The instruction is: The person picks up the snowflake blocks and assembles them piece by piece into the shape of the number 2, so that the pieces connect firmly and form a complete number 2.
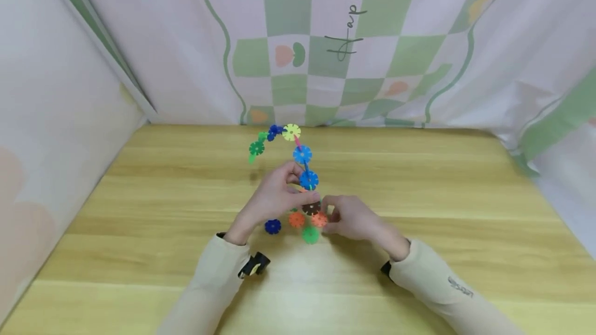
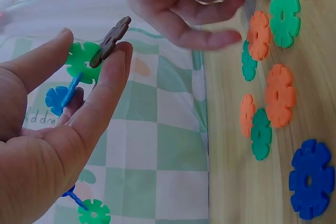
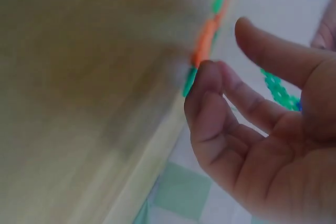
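My left hand [image 1: 276, 193] holds a curved chain of interlocking notched plastic discs above the table, its fingers and thumb about the lower end. Two blue discs [image 1: 302, 154] sit in the chain near my fingers, and a brown disc [image 2: 110, 43] stands at the end, beside a light green disc [image 2: 84, 56]. To the right, my right hand [image 1: 356, 217] is low over the table close to a loose orange disc [image 1: 319, 219]. Its fingers are loosely bent, the thumb stands apart, and nothing shows between them in the right wrist view.
Several loose discs lie on the wooden table [image 1: 139, 231] below the hands: a second orange disc [image 1: 296, 219], a green disc [image 1: 310, 234], a dark blue disc [image 1: 272, 226] and teal discs [image 2: 261, 135]. A checkered curtain [image 1: 326, 56] hangs behind the table.
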The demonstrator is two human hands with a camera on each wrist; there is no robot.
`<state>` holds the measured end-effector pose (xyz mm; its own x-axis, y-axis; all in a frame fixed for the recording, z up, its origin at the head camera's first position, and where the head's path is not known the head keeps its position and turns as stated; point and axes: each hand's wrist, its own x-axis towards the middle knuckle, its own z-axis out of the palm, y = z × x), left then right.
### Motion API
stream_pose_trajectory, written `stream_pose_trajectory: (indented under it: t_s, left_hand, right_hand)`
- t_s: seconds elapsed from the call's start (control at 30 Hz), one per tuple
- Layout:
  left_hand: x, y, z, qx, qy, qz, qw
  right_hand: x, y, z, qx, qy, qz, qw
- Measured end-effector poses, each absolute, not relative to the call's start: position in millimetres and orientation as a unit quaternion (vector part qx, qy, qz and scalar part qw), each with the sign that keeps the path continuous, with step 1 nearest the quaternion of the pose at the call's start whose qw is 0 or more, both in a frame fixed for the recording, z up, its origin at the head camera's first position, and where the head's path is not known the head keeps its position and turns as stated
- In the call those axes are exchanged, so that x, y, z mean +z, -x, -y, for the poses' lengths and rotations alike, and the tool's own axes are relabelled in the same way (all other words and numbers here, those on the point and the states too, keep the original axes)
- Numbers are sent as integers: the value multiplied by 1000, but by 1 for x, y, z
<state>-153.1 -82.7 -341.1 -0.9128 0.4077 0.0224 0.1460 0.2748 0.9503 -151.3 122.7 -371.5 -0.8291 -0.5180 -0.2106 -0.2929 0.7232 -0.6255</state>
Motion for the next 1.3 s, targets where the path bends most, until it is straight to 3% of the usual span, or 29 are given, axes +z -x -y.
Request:
stream_pose_trajectory:
  t_s: [0.27, 0.5, 0.7, 0.97, 1.3]
  left_hand:
    - [-337, 153, 81, 561, -188, -798, 111]
    - [-337, 155, 79, 563, -187, -796, 124]
    - [-339, 157, 81, 587, -169, -780, 137]
    - [-342, 159, 84, 658, -139, -721, 167]
    - [-340, 159, 92, 593, -140, -781, 139]
  right_hand:
    - [-378, 152, -111, -213, 220, -940, 150]
    - [-380, 150, -110, -226, 219, -940, 131]
    - [-376, 150, -117, -302, 219, -913, 164]
    - [-349, 154, -138, -476, 200, -842, 158]
    - [-337, 154, -137, -550, 178, -798, 172]
